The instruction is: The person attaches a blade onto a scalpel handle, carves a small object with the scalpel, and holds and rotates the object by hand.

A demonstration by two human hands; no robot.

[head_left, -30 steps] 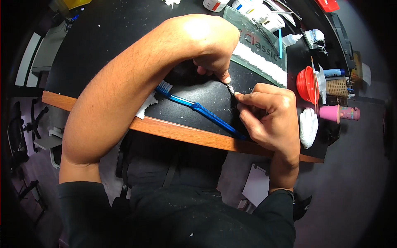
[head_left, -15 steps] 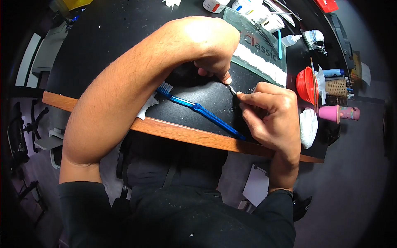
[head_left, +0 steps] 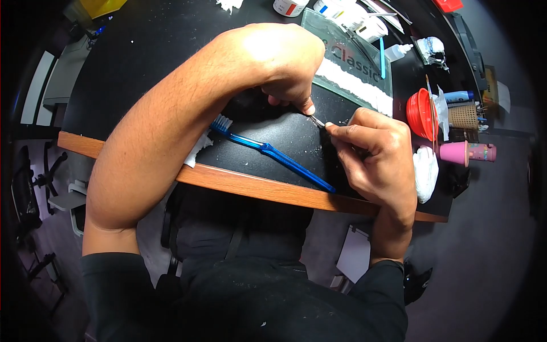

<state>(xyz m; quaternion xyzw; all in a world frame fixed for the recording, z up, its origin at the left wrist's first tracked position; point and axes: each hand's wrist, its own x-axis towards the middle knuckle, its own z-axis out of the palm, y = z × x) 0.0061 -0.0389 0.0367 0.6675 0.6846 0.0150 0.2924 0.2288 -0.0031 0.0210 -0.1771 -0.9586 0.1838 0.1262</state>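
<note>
A slim silvery metal piece (head_left: 318,122) spans the gap between my two hands, low over the dark table. My left hand (head_left: 293,65) reaches in from the left with the wrist bent and the fingers curled under; its thumb tip meets the piece's far end. On the near end, the thumb and forefinger of my right hand (head_left: 373,151) pinch it. The other right fingers are folded in. Below the hands lies a blue toothbrush (head_left: 288,164), bristles to the left, partly behind my left forearm. Pale crumbs dot the tabletop around the piece.
Beyond my hands lies a glass plate (head_left: 327,35) with a white strip (head_left: 356,84). White jars (head_left: 290,7) and a dropper bottle (head_left: 397,52) stand behind. To the right are a red bowl (head_left: 419,117), a pink cup (head_left: 454,154) and a white bundle (head_left: 424,176). Wooden trim (head_left: 256,188) edges the table.
The whole view has shifted a little, so the table things appear slightly further left and up. Both hands keep nearly the same pose at the metal piece.
</note>
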